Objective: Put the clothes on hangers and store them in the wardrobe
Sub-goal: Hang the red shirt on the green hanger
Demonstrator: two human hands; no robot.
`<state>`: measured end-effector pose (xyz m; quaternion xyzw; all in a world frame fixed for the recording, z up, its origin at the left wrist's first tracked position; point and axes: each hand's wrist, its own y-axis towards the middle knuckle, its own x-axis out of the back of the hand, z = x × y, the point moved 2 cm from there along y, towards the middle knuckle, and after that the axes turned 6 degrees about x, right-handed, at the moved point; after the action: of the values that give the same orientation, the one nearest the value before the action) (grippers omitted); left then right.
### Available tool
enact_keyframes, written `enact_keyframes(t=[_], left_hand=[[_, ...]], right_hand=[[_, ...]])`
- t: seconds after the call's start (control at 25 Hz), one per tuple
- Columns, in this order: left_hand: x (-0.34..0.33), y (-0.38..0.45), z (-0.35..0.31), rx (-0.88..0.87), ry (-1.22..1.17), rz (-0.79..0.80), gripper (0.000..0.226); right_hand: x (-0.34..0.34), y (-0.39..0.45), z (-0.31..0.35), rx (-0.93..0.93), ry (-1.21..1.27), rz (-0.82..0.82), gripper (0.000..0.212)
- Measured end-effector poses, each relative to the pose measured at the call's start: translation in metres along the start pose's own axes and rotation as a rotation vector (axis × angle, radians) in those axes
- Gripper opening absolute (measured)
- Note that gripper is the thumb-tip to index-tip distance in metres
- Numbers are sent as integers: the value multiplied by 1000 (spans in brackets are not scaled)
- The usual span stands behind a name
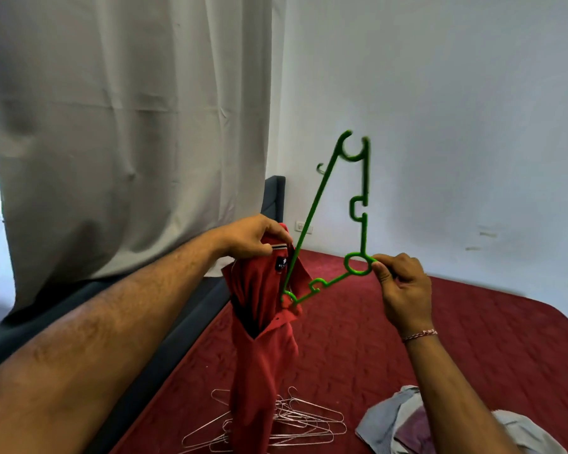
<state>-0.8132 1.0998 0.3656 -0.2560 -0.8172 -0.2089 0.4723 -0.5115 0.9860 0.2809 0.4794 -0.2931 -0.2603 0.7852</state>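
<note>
Grey curtain, white wall, red bedspread, wall socket

Both arms are raised in front of the person. The left forearm is bare and reaches from the near left corner toward the middle, and the left hand has its fingers curled down, pinching the collar of a red shirt. The right arm comes up from the near right, with a thread band on the wrist. The right hand pinches a green hanger between thumb and fingertips near its ring, palm turned to the left.
</note>
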Motion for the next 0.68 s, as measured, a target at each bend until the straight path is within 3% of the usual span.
enact_keyframes(t=[0.32, 0.36, 0.52, 0.68], left_hand=[[61, -7, 8, -39, -27, -47, 56], [66, -8, 3, -74, -76, -72, 57], [81, -16, -6, -98, -376, -18, 46], [90, -25, 4, -72, -391, 132, 53]], right_hand=[[-44, 5, 45, -113, 156, -226, 10], [-53, 0, 46, -129, 167, -172, 6], [-83, -34, 54, -142, 84, 208, 27], [-64, -27, 59, 109, -296, 334, 11]])
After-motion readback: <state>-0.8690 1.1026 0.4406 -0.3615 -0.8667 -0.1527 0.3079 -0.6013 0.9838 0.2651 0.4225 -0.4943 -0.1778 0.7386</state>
